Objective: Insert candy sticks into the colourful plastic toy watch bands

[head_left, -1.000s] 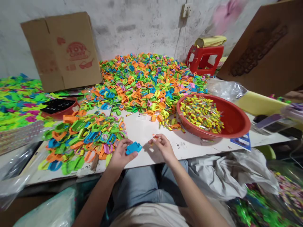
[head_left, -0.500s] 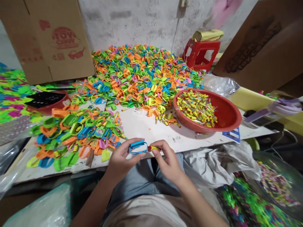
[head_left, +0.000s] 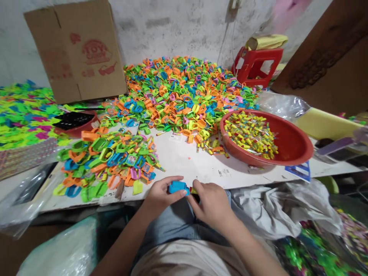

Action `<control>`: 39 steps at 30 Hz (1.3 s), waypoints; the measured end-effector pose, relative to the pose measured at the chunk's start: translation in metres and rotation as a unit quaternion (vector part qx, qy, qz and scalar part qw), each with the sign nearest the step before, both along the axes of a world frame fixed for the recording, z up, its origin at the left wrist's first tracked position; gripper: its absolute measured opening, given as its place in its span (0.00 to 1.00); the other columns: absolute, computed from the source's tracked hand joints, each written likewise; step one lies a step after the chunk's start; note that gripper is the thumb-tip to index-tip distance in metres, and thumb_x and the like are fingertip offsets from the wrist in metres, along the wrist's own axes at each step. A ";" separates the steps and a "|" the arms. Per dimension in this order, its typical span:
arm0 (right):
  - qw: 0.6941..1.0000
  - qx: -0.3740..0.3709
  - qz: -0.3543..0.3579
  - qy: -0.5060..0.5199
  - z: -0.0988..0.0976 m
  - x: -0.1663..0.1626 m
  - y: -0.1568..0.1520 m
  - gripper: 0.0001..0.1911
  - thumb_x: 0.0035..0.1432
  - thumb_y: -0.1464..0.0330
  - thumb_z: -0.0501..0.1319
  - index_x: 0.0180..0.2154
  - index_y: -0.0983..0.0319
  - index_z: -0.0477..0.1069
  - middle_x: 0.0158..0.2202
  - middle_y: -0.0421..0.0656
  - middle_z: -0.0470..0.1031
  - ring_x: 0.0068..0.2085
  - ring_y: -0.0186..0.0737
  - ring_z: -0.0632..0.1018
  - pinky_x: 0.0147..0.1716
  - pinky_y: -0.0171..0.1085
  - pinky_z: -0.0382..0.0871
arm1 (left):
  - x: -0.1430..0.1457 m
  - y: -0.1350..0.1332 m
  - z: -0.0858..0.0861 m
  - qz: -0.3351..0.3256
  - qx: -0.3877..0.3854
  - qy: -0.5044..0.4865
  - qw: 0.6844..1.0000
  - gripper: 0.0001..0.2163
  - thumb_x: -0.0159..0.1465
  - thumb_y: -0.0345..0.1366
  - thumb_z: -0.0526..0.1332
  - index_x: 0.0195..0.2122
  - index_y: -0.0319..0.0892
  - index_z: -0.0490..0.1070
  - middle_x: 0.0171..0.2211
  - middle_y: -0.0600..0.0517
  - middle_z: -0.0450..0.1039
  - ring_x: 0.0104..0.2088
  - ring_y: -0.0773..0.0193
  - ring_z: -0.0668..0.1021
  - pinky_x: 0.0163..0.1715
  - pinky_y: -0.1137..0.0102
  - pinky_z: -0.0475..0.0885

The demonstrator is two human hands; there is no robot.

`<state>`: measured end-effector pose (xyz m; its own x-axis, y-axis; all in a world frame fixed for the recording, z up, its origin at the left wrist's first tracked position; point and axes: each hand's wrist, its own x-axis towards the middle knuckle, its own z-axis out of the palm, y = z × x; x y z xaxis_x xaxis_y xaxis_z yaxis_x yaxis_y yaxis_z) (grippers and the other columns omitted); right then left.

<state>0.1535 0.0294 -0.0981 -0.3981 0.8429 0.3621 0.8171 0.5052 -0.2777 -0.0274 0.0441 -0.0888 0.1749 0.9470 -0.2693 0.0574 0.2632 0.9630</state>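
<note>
My left hand (head_left: 159, 196) pinches a blue plastic toy watch (head_left: 176, 186) between thumb and fingers, above my lap at the table's front edge. Close beside it, my right hand (head_left: 215, 202) is closed on a small yellow-and-red tube (head_left: 193, 190), which is mostly hidden by the fingers. The tube's end is at the right end of the watch; whether it sits inside, I cannot tell. On the table to the left lies a small heap of colourful toy watches (head_left: 112, 161) mixed with tubes.
A large pile of toy watches (head_left: 175, 92) rises against the wall. A red basin (head_left: 296, 147) holds many yellow tubes (head_left: 250, 134). A cardboard box (head_left: 77, 57), a red stool (head_left: 260, 65) and a smaller red bowl (head_left: 77, 131) stand around the white table (head_left: 172, 161).
The blue watch has turned from showing its open loop to showing a flat side. My right hand has brought the tube against its end. The view has shifted slightly left.
</note>
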 end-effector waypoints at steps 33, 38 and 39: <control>0.982 -0.075 -0.152 0.082 -0.074 0.034 0.115 0.17 0.58 0.73 0.56 0.49 0.64 0.68 0.46 0.51 0.71 0.48 0.47 0.70 0.48 0.40 0.62 | 0.010 0.153 0.011 -0.026 0.297 0.521 0.800 0.17 0.65 0.43 0.53 0.51 0.44 0.71 0.55 0.48 0.71 0.57 0.55 0.69 0.62 0.57 0.54; 0.972 -0.049 -0.090 0.213 -0.072 0.034 0.081 0.15 0.56 0.76 0.55 0.45 0.61 0.69 0.41 0.45 0.74 0.44 0.42 0.73 0.46 0.38 0.66 | 0.061 0.223 -0.038 0.004 0.229 0.497 0.837 0.18 0.65 0.45 0.53 0.47 0.39 0.73 0.52 0.39 0.72 0.52 0.47 0.73 0.51 0.56 0.66; 0.963 -0.043 -0.076 0.254 -0.074 0.034 0.075 0.14 0.57 0.76 0.55 0.45 0.60 0.69 0.40 0.45 0.74 0.43 0.41 0.73 0.45 0.39 0.67 | 0.065 0.232 -0.044 0.015 0.221 0.489 0.843 0.17 0.64 0.45 0.54 0.44 0.39 0.74 0.52 0.38 0.72 0.52 0.45 0.72 0.50 0.54 0.66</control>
